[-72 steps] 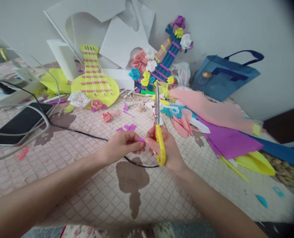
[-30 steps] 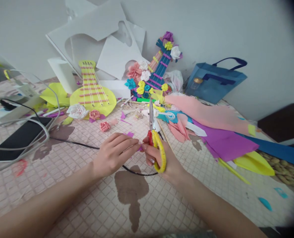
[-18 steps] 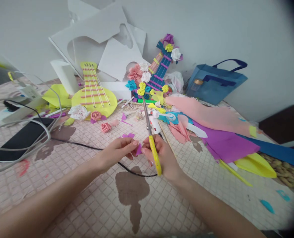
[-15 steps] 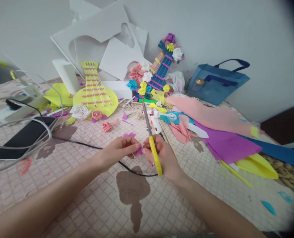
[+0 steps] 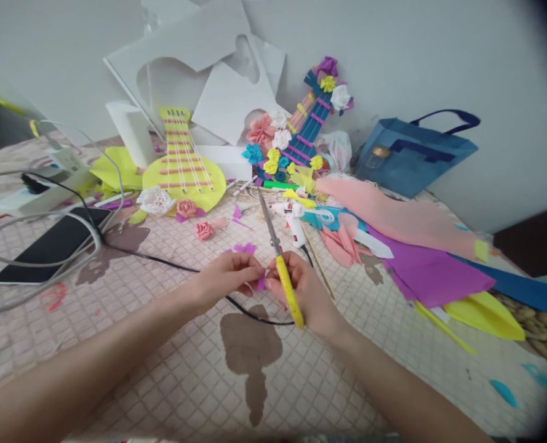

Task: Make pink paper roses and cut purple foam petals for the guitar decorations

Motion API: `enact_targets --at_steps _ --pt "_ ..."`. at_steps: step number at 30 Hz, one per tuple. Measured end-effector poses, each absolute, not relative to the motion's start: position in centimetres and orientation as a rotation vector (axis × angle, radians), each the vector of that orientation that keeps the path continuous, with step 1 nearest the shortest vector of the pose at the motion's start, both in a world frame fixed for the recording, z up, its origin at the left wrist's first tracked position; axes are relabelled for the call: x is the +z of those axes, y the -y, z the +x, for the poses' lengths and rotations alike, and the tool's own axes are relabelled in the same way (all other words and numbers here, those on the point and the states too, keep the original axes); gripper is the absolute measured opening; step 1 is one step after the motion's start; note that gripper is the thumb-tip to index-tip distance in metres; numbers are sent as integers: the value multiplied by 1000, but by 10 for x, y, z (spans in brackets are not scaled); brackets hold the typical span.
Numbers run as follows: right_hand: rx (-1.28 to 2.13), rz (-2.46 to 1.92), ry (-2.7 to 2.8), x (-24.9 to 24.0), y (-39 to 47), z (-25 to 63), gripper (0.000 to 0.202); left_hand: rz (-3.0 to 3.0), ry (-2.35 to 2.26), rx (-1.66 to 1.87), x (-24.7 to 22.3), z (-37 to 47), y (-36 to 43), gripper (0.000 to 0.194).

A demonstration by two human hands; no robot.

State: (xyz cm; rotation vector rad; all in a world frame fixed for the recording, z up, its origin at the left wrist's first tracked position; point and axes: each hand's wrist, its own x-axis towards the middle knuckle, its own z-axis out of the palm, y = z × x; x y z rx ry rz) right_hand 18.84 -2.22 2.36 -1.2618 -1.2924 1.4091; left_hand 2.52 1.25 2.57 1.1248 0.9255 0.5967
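The person's left hand (image 5: 231, 275) pinches a small purple paper piece (image 5: 261, 283) between the two hands, up close to work on it. The right hand (image 5: 305, 292) grips the yellow-handled scissors (image 5: 286, 286), blades pointing away, perhaps so its fingertips can help with the paper too.

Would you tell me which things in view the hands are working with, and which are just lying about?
In use:
- left hand, purple paper piece
- right hand, scissors

Apparently just lying about:
- black tablet
- blue bag
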Motion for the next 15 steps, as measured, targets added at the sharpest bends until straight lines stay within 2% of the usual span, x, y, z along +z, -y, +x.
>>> enact_targets --at_steps 8,15 --pt "1356 -1300 1336 22 21 191 31 1083 -883 556 24 23 -16 44" --pt "1338 -1286 1315 19 19 194 35 1143 -850 471 28 19 -18 29"
